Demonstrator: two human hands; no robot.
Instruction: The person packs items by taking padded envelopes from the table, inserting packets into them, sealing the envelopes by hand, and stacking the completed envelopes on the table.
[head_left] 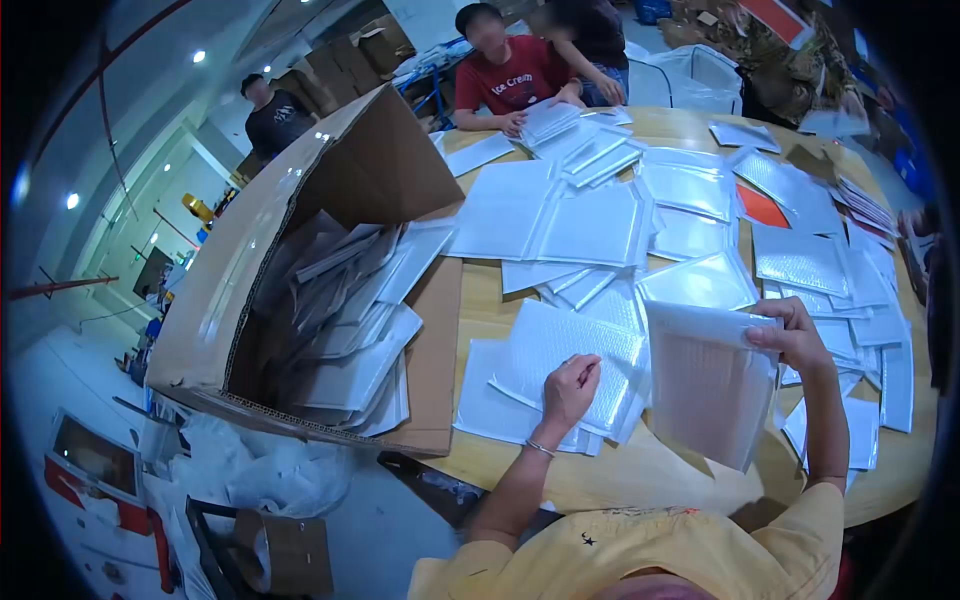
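Observation:
In my right hand (790,338) is a translucent bubble mailer (708,395), gripped at its upper right edge between thumb and fingers. It hangs upright over the table's near side. My left hand (572,392) is closed, with its fingers curled together, over a white bubble mailer (570,345) on a small pile. Whether those fingers pinch anything is hidden. More bubble mailers (590,225) lie beyond my hands, some overlapping.
On my left, a large cardboard box (250,250) lies on its side, its open mouth full of mailers (350,350). Mailers also cover the table (480,310) to the right, beside an orange-red sheet (760,207). A person in a red shirt (515,75) sits across the table.

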